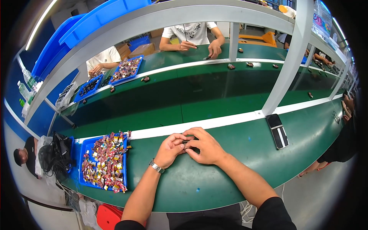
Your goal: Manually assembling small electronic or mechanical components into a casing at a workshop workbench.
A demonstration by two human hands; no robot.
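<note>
Grip: both hands are closing together on a small dark part; the fingertips of the left hand and the right hand are pinching it from either side, so most of it is hidden
Left hand: curling inward, knuckles up, with a metal wristwatch sitting on the wrist
Right hand: arching over the part from the right, fingers bent down onto it
Small dark part: sitting between the two hands, just above the green bench top and near the white strip along its far edge; whether it is touching the surface I cannot tell
Blue tray: lying to the left of the hands, well apart, heaped with small multicoloured pieces
Black and white flat device: resting on the bench to the right, beside a white post
Far side: two people in white shirts are working across the green conveyor belt; another blue tray of pieces is lying near them
</note>
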